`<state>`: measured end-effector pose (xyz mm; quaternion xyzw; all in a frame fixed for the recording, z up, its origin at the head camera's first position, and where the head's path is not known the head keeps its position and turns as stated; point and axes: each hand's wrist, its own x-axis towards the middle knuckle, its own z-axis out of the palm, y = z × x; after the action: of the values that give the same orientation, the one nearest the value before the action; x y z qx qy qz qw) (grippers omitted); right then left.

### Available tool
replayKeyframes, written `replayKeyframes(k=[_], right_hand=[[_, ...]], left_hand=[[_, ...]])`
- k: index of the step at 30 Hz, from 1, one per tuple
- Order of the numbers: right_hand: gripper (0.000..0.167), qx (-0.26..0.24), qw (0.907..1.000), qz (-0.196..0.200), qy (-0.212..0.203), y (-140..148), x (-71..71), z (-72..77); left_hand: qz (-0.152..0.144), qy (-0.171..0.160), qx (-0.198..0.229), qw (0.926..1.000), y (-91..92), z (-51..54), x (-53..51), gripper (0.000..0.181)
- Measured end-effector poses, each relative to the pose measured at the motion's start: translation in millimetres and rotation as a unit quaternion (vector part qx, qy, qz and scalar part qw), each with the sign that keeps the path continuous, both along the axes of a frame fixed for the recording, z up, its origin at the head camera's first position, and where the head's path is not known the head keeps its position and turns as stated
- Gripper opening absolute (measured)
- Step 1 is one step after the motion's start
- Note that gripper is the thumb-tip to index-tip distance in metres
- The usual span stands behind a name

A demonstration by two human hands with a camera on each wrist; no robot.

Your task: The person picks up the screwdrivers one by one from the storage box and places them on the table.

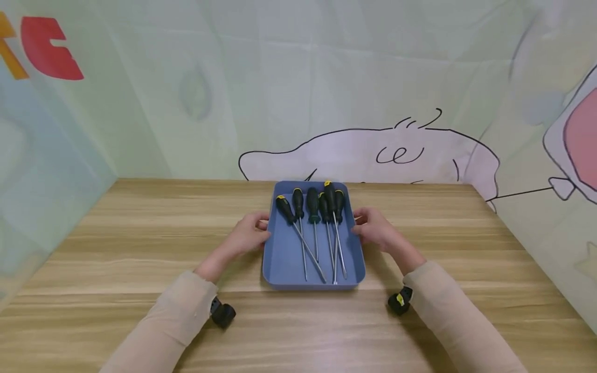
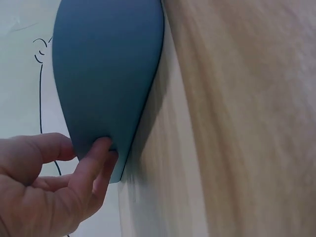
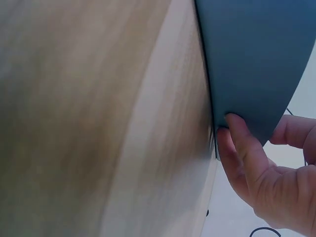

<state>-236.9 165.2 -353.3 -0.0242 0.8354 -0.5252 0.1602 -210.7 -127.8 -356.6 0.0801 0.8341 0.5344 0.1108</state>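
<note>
Your left sleeve (image 1: 156, 318) and right sleeve (image 1: 466, 318), both pale, reach in over the bench's near edge, one toward each side. One printed backdrop (image 1: 233, 77) rises beyond the bench's far edge, with a line-drawn rounded figure low on it. One wooden bench (image 1: 130, 259) spreads out beneath your arms.

One blue tray (image 1: 283, 259) sits on the bench, about midway between its left and right edges and close to the far edge. Its long axis runs from the bench's far edge toward the near one.

Your left hand (image 1: 248, 233) holds the tray's left wall, fingers partly bent, fingertips against the outer face. Your right hand (image 1: 375, 229) holds the right wall likewise, its fingers bent about as much.

Six screwdrivers (image 1: 313, 202) lie in the tray, dark handles toward its far wall, metal tips pointing to its near wall; their long axes roughly follow the tray's. Five handles show yellow at the end; the third from the left looks plain. The leftmost slants, its tip angled rightward, its shaft crossing the next one's. Three crowd toward the right wall, one lying over its neighbours.

Two black wrist devices (image 1: 223, 315) sit at your cuffs, one on each arm.
</note>
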Motion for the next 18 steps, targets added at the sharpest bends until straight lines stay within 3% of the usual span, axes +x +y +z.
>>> replayKeyframes(k=[18], right_hand=[[0.039, -0.018, 0.9996, 0.010, -0.019, 2.0, 9.1, -1.9]], left_hand=[[-0.005, -0.041, 0.008, 0.9991, -2.7, 0.3, 9.8, 0.054]])
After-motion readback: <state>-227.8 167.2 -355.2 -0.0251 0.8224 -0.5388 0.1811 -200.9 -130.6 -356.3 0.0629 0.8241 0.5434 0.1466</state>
